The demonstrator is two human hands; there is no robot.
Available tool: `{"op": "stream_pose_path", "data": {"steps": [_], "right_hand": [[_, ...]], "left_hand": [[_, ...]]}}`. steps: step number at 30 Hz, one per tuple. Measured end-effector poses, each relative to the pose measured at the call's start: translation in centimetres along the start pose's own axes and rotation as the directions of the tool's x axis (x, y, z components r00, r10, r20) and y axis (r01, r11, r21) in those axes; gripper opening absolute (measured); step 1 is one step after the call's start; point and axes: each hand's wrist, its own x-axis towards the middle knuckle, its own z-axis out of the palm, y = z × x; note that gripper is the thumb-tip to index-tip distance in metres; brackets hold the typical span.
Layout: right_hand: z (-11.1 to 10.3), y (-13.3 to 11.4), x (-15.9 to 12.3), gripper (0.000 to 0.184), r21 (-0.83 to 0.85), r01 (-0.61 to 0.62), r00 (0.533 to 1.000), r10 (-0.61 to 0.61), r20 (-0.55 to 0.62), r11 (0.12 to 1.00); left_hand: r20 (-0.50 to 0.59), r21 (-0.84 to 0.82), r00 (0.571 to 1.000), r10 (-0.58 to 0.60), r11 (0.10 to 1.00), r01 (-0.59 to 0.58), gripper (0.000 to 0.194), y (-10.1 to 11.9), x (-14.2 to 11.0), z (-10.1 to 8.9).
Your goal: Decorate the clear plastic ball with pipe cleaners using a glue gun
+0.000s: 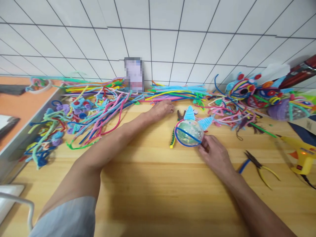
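As your right hand (215, 154) pinches the ball (192, 126), crosswise pipe cleaners (181, 89) lie just beyond your left hand (161, 110), grip unclear

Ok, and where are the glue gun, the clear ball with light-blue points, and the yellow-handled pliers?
Glue gun (305, 160): head view, on its yellow body.
Clear ball (193, 127): head view, on its see-through side, above the dark-blue strip.
Pliers (254, 160): head view, on the dark metal near the pivot.
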Motion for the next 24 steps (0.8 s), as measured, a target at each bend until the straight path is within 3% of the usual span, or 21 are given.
{"op": "stream_pose_path", "data": {"steps": [11,20,24], "right_hand": [[0.0,0.0,0.0,0.006,0.005,0.058,0.998,-0.058,-0.019,0.998],[0.0,0.1,0.0,0.01,-0.013,0.096,0.995,-0.097,-0.034,0.995],[0.1,0.1,0.0,0.013,-0.013,0.094,0.995,-0.095,-0.042,0.995]], "left_hand": [[0.005,0.044,1.0,-0.004,0.999,0.004,0.027,0.3,-1.4,-1.2],[0.032,-0.045,0.974,0.225,0.974,-0.224,0.036,-2.7,-1.6,-0.5],[0.021,-0.042,0.977,0.213,0.976,-0.212,0.036,-2.9,-1.4,-0.5]]}}
